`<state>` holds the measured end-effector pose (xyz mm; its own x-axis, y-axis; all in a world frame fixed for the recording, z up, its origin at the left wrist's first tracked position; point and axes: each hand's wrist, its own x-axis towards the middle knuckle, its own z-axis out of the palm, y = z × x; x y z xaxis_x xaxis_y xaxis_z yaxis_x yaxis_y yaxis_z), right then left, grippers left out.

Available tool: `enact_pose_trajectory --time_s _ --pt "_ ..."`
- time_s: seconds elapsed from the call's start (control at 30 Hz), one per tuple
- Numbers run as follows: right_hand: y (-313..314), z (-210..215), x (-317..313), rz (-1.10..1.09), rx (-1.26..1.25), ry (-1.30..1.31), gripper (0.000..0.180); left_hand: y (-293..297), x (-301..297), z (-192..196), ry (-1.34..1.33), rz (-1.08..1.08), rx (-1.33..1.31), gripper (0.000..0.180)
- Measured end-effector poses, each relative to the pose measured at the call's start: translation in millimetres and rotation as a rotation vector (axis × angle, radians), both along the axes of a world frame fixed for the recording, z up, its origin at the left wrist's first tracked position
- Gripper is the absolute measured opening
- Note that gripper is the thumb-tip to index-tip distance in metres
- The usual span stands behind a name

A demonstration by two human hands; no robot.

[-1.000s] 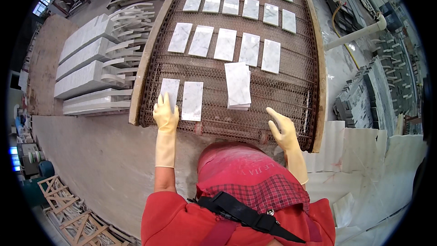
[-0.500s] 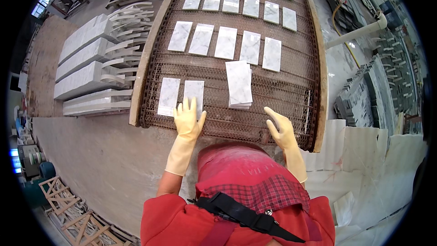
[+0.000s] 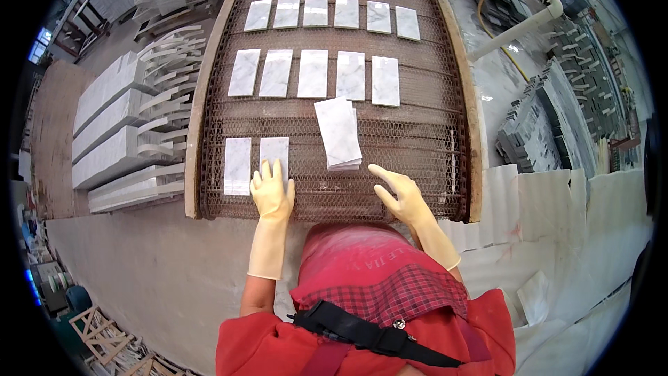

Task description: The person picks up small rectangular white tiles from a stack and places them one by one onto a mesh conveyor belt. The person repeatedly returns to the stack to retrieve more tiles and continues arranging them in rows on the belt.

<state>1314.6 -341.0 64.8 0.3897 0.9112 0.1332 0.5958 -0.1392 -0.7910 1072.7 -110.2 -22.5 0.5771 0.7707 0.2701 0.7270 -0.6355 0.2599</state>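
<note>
My left hand [image 3: 272, 192], in a cream rubber glove, lies with spread fingers over the near end of a white marble tile [image 3: 274, 147]. Left of it another marble tile [image 3: 238, 165] lies flat on the brown wire-mesh conveyor [image 3: 306, 202]. A small, uneven stack of marble tiles [image 3: 337, 132] sits right of centre, its top tile turned askew. My right hand [image 3: 398, 193], gloved alike, hovers just right of and nearer than that stack. Its fingers are apart and hold nothing. Beyond the stack, several tiles lie in spaced rows across the mesh.
Wooden rails [image 3: 467, 132] border the conveyor on both sides. Bundled white stone slabs [image 3: 115, 125] stand on the left. To the right are stacked grey stone strips [image 3: 539, 122], a pale pipe [image 3: 515, 31] and white foam sheets [image 3: 543, 219].
The view has shifted, so the conveyor and its tiles sit further left. My left hand stays on the same tile. My right hand stays open and is now closer to the stack.
</note>
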Motion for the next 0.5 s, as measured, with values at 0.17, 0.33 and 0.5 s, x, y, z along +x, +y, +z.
enact_pose_trajectory --time_s 0.17,0.33,0.5 --pt "-7.8 -2.9 1.8 -0.006 0.001 -0.006 0.045 -7.3 44.5 16.5 -0.533 -0.003 -0.408 0.069" --pt "-14.4 -5.1 8.3 0.001 0.008 -0.032 0.046 -9.2 116.5 50.4 -0.780 0.201 -1.217 0.081" --pt "-28.9 -8.3 12.8 -0.042 -0.005 0.012 0.047 0.4 135.2 55.1 -0.390 0.225 -1.084 0.082"
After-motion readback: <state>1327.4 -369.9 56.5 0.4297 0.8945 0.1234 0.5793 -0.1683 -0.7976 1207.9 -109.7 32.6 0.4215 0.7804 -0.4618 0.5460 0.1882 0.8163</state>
